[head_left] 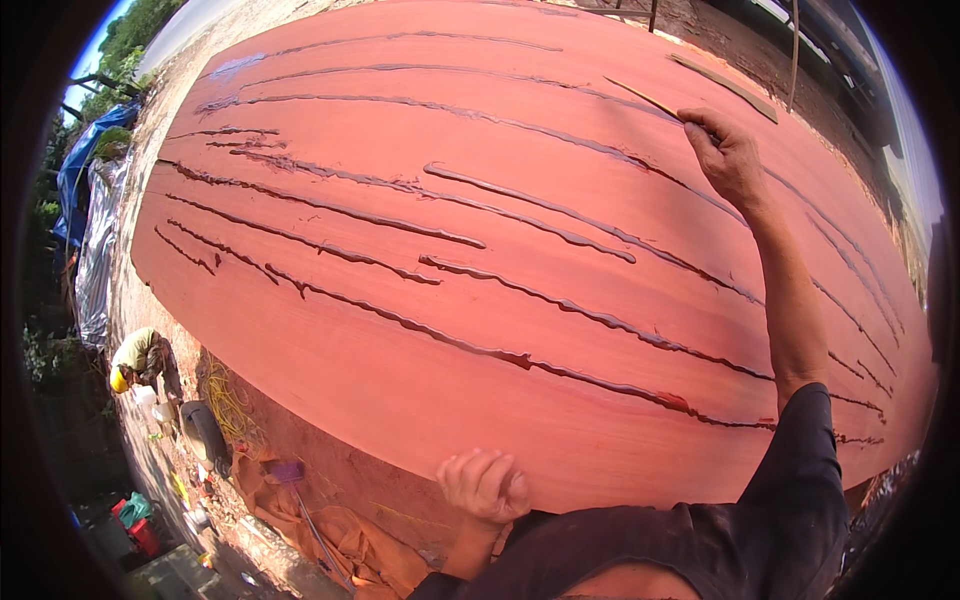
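A large reddish wooden slab point(560, 400) spreads out in front of me, marked with long dark glossy lines point(480, 350) running along its length. My right hand point(725, 155), at the end of an outstretched arm, is closed on a thin stick point(640, 97) over the far right part of the slab. The stick points to the far left, its tip beside one of the dark lines; whether it touches the wood I cannot tell. At the slab's near edge my left hand point(483, 487) is curled into a loose fist, and nothing shows in it.
A flat wooden strip point(728, 87) lies along the slab's far right edge. On the left, a person with a yellow cap point(120, 380) bends over near a black tyre-like object point(205, 435) and white containers. Orange-brown cloth point(350, 545) and a long-handled tool point(315, 530) lie below the near edge.
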